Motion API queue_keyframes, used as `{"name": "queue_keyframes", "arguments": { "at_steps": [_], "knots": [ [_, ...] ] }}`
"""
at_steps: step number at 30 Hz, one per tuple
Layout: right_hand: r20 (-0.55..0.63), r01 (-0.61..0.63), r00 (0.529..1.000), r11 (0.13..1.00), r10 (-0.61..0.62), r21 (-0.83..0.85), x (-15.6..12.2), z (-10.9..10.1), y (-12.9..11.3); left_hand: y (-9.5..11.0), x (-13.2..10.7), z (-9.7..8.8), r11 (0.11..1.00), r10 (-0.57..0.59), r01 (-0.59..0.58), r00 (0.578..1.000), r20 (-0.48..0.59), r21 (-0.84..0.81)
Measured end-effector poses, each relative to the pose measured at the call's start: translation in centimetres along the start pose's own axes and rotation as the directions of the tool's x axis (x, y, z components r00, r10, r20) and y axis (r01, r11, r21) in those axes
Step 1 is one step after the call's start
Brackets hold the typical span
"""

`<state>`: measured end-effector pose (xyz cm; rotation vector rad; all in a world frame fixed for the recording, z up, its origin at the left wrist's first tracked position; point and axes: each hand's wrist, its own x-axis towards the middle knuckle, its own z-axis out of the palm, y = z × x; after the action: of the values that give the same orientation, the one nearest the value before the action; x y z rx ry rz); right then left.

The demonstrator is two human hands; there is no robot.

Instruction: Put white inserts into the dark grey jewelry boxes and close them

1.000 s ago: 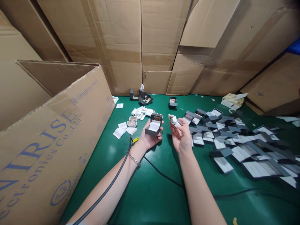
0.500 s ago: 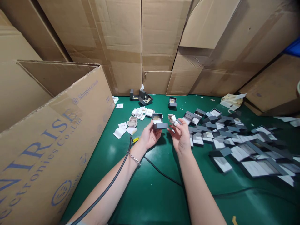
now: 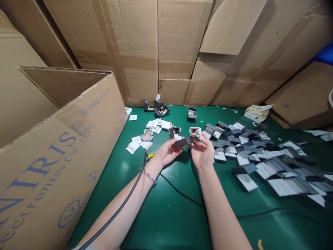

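Note:
My left hand (image 3: 168, 153) is closed around a small dark grey hinged box (image 3: 182, 141), its lid open and its white inside facing up. Close by on the right, my right hand (image 3: 203, 155) grips a small folded white-and-brown card insert (image 3: 195, 131) between thumb and fingers. The right fingertips meet the right end of the dark box. Beyond the left hand lie several loose white inserts and papers (image 3: 165, 125) on the green table (image 3: 166, 218).
Many open dark boxes (image 3: 247, 180) spread over the right side. A few more boxes (image 3: 191, 113) sit at the back. A large carton (image 3: 104, 114) stands at the left, and a black cable (image 3: 130, 194) crosses my left forearm. Cardboard (image 3: 137, 52) walls the back.
My right hand has come against the dark box, and the insert in it has turned to show more of its face. The dark box has tilted, its lid end pointing right.

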<state>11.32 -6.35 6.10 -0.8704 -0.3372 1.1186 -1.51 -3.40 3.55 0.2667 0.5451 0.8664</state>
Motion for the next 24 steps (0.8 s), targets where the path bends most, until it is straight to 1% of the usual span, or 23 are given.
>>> {"name": "queue_keyframes", "arguments": {
  "at_steps": [2, 5, 7, 9, 10, 11, 13, 15, 16, 17, 18, 19, 20, 22, 24],
  "knots": [
    [-0.042, 0.024, 0.999, 1.0, -0.023, 0.004, 0.0, 0.0, -0.2, -0.1, -0.2, -0.1, 0.998, 0.001, -0.002, 1.0, 0.031, 0.058],
    [-0.079, 0.089, 0.993, 0.995, -0.092, -0.047, 0.1, 0.0, -0.5, -0.2, -0.4, -0.1, 0.991, -0.021, 0.011, 0.997, 0.078, 0.131],
    [-0.056, 0.167, 0.983, 0.979, -0.175, -0.114, 0.1, 0.0, -0.5, -0.2, -0.5, -0.2, 0.984, -0.048, 0.032, 0.995, 0.089, 0.173],
    [-0.001, 0.294, 0.953, 0.928, -0.302, -0.227, 0.0, -0.1, -0.4, -0.3, -0.4, -0.3, 0.982, -0.051, 0.033, 0.994, 0.097, 0.188],
    [0.041, 0.366, 0.927, 0.879, -0.372, -0.306, -0.1, -0.1, -0.4, -0.3, -0.3, -0.3, 0.982, -0.048, 0.028, 0.994, 0.103, 0.187],
    [0.092, 0.434, 0.896, 0.809, -0.435, -0.396, -0.3, -0.2, -0.3, -0.3, -0.2, -0.4, 0.983, -0.047, 0.026, 0.993, 0.111, 0.183],
    [0.225, 0.538, 0.829, 0.618, -0.512, -0.574, -0.7, -0.2, -0.2, -0.4, 0.1, -0.7, 0.984, -0.05, 0.027, 0.99, 0.134, 0.174],
    [0.372, 0.603, 0.765, 0.382, -0.526, -0.7, -1.3, 0.0, -0.1, -0.5, 0.5, -0.9, 0.986, -0.048, 0.02, 0.985, 0.163, 0.164],
    [0.435, 0.622, 0.737, 0.268, -0.517, -0.736, -1.6, 0.1, 0.0, -0.5, 0.6, -1.0, 0.987, -0.044, 0.016, 0.983, 0.179, 0.157],
    [0.487, 0.632, 0.716, 0.169, -0.499, -0.756, -1.9, 0.2, 0.1, -0.6, 0.7, -1.1, 0.989, -0.038, 0.009, 0.981, 0.193, 0.149],
    [0.524, 0.634, 0.704, 0.093, -0.479, -0.768, -2.0, 0.3, 0.1, -0.6, 0.8, -1.2, 0.99, -0.032, 0.003, 0.978, 0.204, 0.141],
    [0.546, 0.631, 0.7, 0.041, -0.46, -0.775, -2.2, 0.3, 0.2, -0.7, 0.9, -1.2, 0.991, -0.029, 0.001, 0.977, 0.21, 0.132],
    [0.556, 0.626, 0.702, 0.014, -0.446, -0.779, -2.3, 0.4, 0.2, -0.7, 0.9, -1.2, 0.992, -0.028, 0.002, 0.977, 0.21, 0.124],
    [0.555, 0.622, 0.705, 0.008, -0.44, -0.783, -2.3, 0.5, 0.2, -0.7, 0.9, -1.1, 0.994, -0.031, 0.009, 0.98, 0.194, 0.111],
    [0.547, 0.62, 0.707, 0.022, -0.448, -0.784, -2.2, 0.4, 0.2, -0.6, 0.8, -1.0, 0.994, -0.041, 0.023, 0.983, 0.181, 0.103]
  ]
}}
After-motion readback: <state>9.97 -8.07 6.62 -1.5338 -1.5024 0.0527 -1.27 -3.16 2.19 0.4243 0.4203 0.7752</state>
